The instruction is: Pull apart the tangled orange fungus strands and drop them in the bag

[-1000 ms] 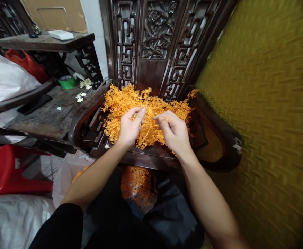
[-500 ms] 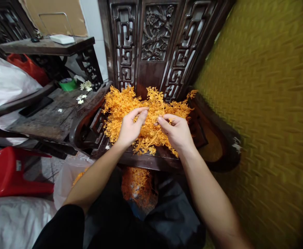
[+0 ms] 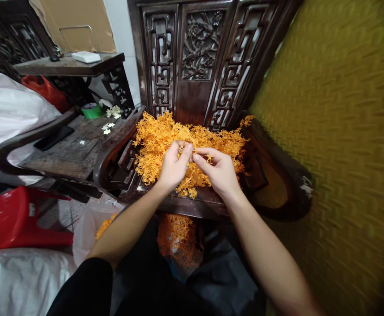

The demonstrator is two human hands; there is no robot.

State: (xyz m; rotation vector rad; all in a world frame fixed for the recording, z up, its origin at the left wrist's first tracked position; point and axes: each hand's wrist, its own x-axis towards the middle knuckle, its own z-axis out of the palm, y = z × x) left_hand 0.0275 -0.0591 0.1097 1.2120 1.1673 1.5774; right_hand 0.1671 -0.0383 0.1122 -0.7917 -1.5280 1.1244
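A heap of orange, finely branched artificial sprigs (image 3: 155, 136) covers the seat of a carved dark wooden chair (image 3: 193, 98). Above the front of the heap, my left hand (image 3: 173, 166) is closed, with thumb and forefinger pinched on an orange sprig; small orange bits show between its fingers. My right hand (image 3: 222, 173) pinches the same sprig, its fingertips almost touching those of the left. The fingers and the similar colour behind them hide most of the held sprig.
Left of the chair is another wooden chair (image 3: 60, 151) with green tape (image 3: 91, 110) and small pale flowers (image 3: 113, 112) on it. A translucent bin (image 3: 84, 232), a red plastic stool (image 3: 14, 224) and an orange-filled bag (image 3: 178, 243) stand low. Yellow woven-looking material (image 3: 339, 109) rises at right.
My left hand has moved right and closed on the sprig, and the two hands have come together. The upright sprig tip above my fingers has dropped. The view has shifted slightly.
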